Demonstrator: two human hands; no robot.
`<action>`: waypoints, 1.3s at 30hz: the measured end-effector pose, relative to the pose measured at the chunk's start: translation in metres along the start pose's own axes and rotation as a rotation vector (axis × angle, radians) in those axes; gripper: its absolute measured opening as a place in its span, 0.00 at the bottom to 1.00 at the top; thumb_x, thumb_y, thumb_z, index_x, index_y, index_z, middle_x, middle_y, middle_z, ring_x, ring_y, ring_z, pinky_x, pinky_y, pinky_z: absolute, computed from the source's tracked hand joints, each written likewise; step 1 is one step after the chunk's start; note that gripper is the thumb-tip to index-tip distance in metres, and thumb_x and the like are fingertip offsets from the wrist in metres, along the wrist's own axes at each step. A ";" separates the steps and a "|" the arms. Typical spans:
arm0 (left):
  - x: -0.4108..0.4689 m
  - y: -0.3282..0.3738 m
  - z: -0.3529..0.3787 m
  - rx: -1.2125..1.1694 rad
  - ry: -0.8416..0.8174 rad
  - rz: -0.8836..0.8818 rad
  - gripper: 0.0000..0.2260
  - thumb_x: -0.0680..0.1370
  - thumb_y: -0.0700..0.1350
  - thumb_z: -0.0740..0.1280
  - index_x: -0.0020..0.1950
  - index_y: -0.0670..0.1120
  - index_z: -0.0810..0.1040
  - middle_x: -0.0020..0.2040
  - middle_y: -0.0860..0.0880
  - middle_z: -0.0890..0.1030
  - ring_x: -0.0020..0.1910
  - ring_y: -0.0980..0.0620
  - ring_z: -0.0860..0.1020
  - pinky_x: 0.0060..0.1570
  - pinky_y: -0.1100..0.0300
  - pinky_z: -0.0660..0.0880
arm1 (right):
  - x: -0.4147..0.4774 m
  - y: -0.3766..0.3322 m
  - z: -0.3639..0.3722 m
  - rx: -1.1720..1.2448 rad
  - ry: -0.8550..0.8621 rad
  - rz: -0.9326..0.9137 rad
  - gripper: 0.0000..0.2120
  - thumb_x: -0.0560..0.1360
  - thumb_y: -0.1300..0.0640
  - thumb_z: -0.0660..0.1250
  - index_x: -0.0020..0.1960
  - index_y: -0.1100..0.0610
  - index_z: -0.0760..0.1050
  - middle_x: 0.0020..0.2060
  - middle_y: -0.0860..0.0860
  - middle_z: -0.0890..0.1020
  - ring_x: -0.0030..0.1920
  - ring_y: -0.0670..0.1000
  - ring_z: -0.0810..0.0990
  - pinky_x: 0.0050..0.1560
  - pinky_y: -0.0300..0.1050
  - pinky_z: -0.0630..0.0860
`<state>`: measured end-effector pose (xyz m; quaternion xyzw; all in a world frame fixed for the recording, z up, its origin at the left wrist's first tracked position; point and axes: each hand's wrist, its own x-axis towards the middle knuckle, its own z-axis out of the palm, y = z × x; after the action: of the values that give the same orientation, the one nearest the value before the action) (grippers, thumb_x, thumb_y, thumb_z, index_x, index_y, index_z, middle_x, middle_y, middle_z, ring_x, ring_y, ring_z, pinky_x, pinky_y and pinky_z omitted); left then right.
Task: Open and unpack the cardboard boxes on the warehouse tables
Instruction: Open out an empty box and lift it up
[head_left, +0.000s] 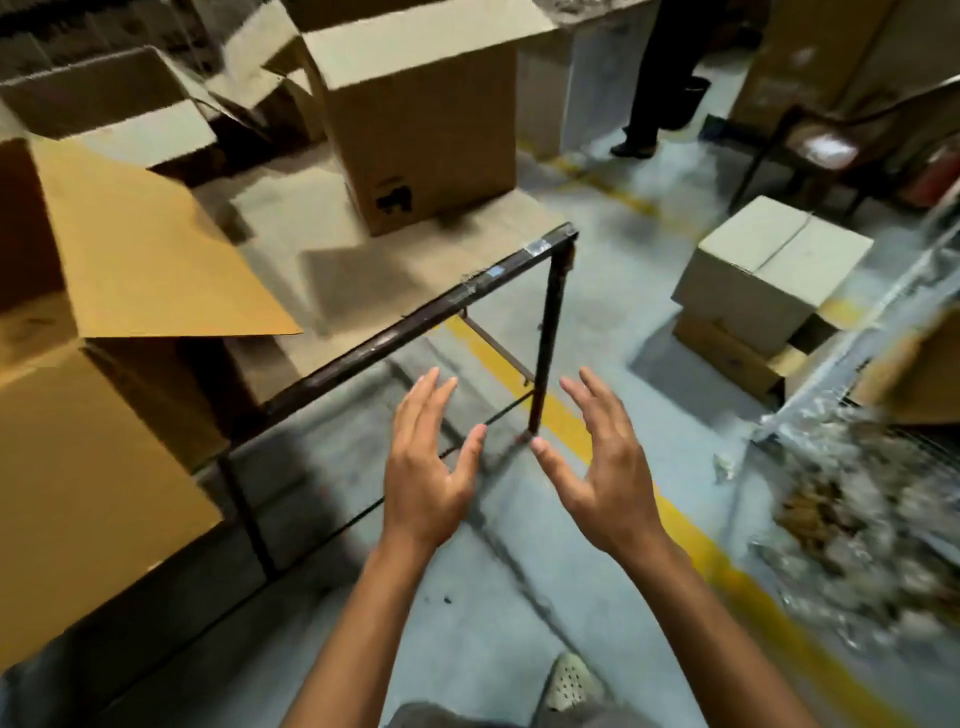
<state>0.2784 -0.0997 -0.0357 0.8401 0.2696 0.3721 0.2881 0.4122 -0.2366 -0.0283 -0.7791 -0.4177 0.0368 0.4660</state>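
Left hand (426, 467): fingers straight and spread, empty, raised over the floor.
Right hand (602, 467): likewise spread wide, holding nothing, near the left.
Boxes: near open box (78, 467) at 9 o'clock of the hands; tall open box (426, 140) at 12, on the table.
In the way: table frame (415, 322) and its corner leg (545, 353).
Around: closed floor box (763, 270) at 2; plastic wrap heap (857, 519) at 4, beyond the yellow line (727, 571).

table (431, 309) (dark metal frame) | tall open box (415, 119) far end; flap-open box (78, 441) near end | floor (519, 597): stacked boxes (763, 270)
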 end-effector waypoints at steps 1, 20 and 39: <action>0.008 0.006 0.015 -0.005 -0.017 0.002 0.24 0.79 0.52 0.65 0.70 0.40 0.73 0.72 0.43 0.72 0.73 0.47 0.68 0.72 0.49 0.65 | 0.002 0.015 -0.011 0.000 0.009 0.022 0.32 0.74 0.40 0.65 0.74 0.55 0.69 0.74 0.53 0.68 0.75 0.51 0.66 0.72 0.53 0.67; 0.281 0.011 0.276 -0.133 -0.252 0.094 0.24 0.78 0.51 0.65 0.72 0.41 0.71 0.70 0.45 0.73 0.71 0.48 0.70 0.71 0.58 0.65 | 0.262 0.224 -0.082 -0.108 0.136 0.203 0.32 0.75 0.40 0.64 0.75 0.54 0.67 0.73 0.52 0.70 0.74 0.51 0.67 0.66 0.58 0.73; 0.629 -0.026 0.513 0.091 0.101 -0.127 0.23 0.78 0.50 0.64 0.71 0.41 0.72 0.69 0.45 0.74 0.70 0.49 0.70 0.71 0.66 0.61 | 0.714 0.434 -0.115 0.007 -0.127 -0.091 0.31 0.76 0.41 0.65 0.75 0.54 0.66 0.71 0.51 0.71 0.71 0.51 0.70 0.62 0.56 0.76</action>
<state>1.0358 0.1923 -0.0434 0.8138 0.3529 0.3824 0.2587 1.1942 0.0783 -0.0547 -0.7540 -0.4812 0.0665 0.4422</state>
